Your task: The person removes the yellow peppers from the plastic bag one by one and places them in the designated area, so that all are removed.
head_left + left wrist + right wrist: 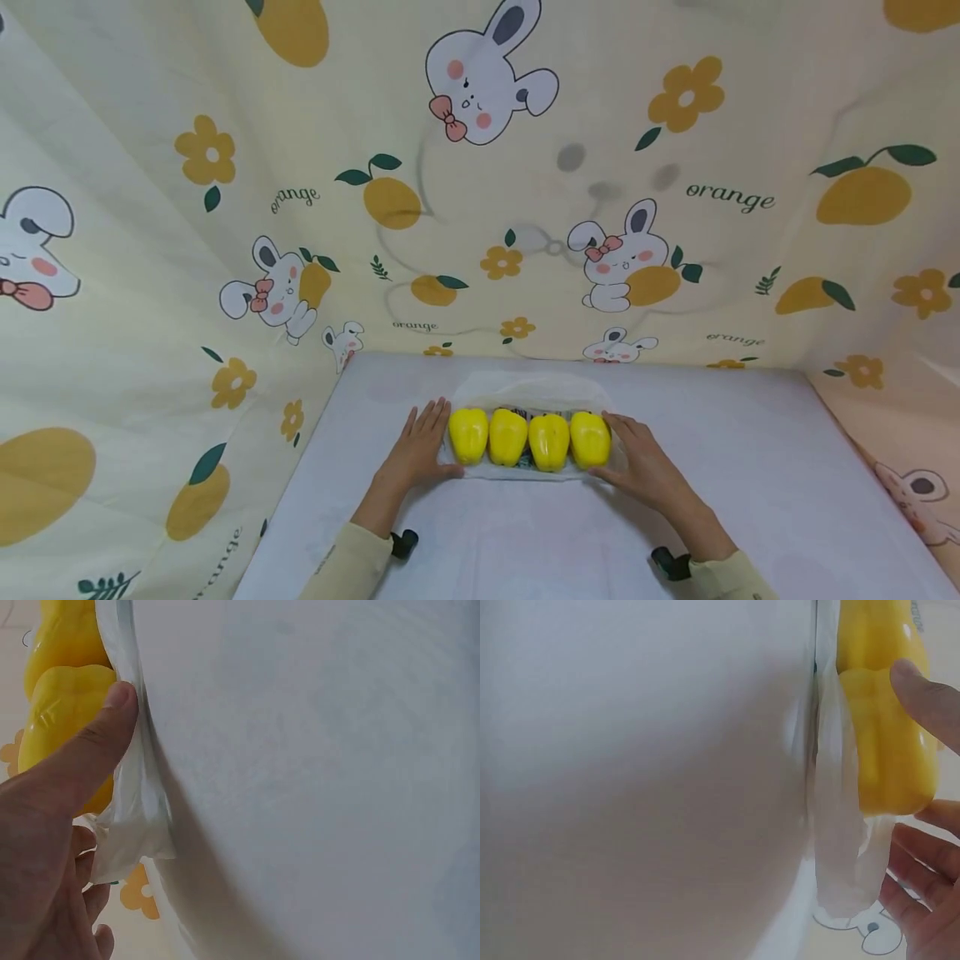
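Observation:
Several yellow bell peppers stand side by side in a row on a thin white plastic bag (532,388) with dark print, in the head view. My left hand (420,448) frames the leftmost pepper (468,436), its fingers straight along the outer side and the thumb at the bag's front edge. In the left wrist view that thumb (94,746) overlaps the pepper and the bag. My right hand (637,465) is spread around the outer side of the rightmost pepper (590,439). The right wrist view shows the right thumb (922,697) over this pepper and the fingers beside its end.
The peppers lie toward the back of a white tabletop (517,542). A cream cloth (480,192) printed with rabbits, oranges and flowers hangs behind and at the sides. Black wrist cameras (405,544) sit at both beige sleeves.

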Demonstrator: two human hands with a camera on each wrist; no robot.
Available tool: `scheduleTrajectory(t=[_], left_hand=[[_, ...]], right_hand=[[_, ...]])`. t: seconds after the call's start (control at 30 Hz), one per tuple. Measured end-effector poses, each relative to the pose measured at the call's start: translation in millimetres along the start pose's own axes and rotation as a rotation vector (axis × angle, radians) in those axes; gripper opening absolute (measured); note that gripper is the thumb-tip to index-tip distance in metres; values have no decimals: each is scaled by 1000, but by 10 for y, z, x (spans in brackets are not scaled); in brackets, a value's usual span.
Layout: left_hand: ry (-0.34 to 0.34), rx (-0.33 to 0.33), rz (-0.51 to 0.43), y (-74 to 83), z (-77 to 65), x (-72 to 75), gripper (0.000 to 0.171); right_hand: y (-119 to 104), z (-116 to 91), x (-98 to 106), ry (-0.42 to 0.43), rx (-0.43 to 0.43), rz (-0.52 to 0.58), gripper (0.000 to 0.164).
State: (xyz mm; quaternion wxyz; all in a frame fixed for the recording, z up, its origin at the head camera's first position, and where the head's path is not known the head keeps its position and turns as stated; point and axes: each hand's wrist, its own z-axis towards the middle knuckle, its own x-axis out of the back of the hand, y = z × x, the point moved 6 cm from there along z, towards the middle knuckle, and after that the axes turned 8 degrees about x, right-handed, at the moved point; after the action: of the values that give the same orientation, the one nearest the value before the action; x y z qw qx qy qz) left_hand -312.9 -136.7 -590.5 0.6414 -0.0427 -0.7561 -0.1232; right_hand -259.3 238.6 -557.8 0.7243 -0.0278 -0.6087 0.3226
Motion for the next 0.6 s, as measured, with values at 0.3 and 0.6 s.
scheduleTrajectory(t=[0.3,0.6], left_hand=[[11,-7,-26,16,-22,-15,122],[3,18,-46,28,-17,-33,123]], right_hand=[[-1,31,-25,-8,-8,-35,101],[-16,21,-22,-7,-25,-23,97]])
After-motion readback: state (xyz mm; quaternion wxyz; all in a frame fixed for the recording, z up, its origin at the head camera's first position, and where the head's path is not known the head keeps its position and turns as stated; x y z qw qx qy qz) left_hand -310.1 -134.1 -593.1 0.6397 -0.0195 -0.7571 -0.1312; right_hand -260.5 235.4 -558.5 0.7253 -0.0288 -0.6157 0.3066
